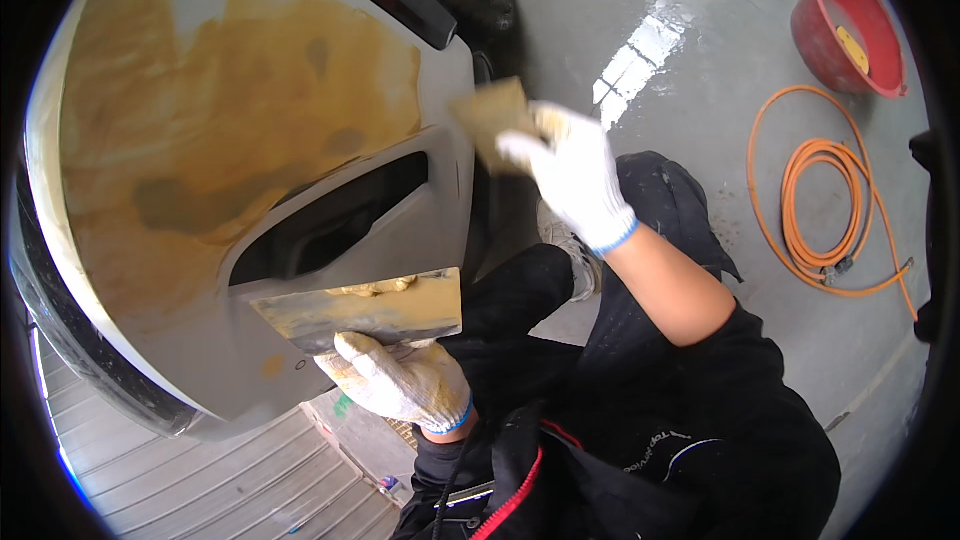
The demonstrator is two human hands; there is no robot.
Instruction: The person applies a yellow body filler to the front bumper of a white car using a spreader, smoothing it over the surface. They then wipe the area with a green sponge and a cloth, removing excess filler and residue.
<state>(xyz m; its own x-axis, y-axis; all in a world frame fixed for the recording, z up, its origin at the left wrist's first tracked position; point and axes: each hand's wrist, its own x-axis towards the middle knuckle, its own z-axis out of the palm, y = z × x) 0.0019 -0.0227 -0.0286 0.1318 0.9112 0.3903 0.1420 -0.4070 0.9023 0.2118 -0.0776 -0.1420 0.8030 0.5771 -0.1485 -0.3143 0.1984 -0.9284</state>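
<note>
The left hand point(405, 387) grips the near edge of a filler-smeared mixing plate point(425, 308), likely light, stiff and slippery where coated, before the car body panel point(180, 285); the right hand point(580, 175) clasps a spreader point(487, 118), probably thin and springy, best held at its rear.
</note>
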